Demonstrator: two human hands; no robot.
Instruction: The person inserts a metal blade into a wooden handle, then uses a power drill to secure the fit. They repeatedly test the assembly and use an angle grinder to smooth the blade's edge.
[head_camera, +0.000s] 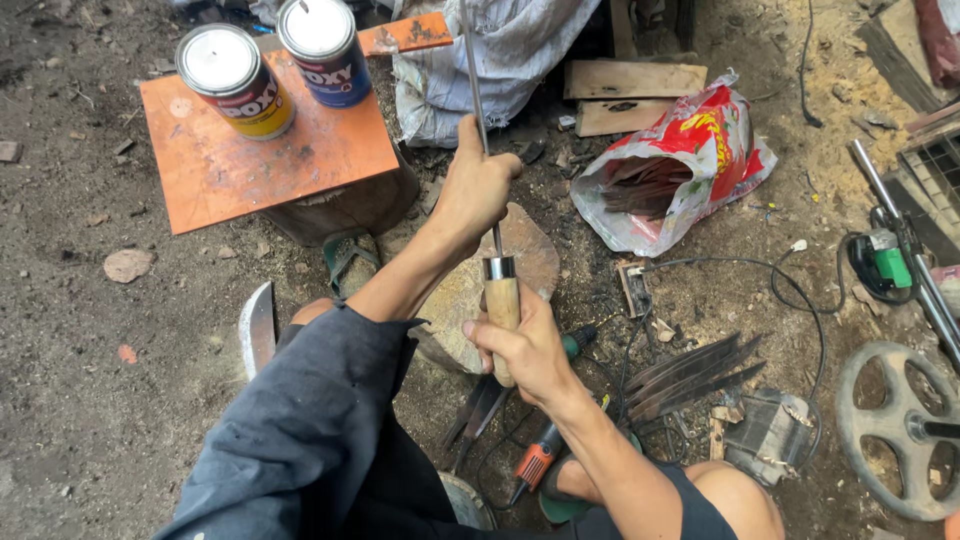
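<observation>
Head view | left hand (478, 185) grips rod (474, 70) | right hand (525, 350) grips wooden handle (502, 300) | bag (675, 165) holds dark strips

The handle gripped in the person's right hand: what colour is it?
Pale tan wood, with a silver metal collar at its top; the handle shows best in the head view, held by the right hand.

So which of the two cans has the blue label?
The can farther back on the orange board, nearer the white sack. The front can has a yellow and red label.
</observation>
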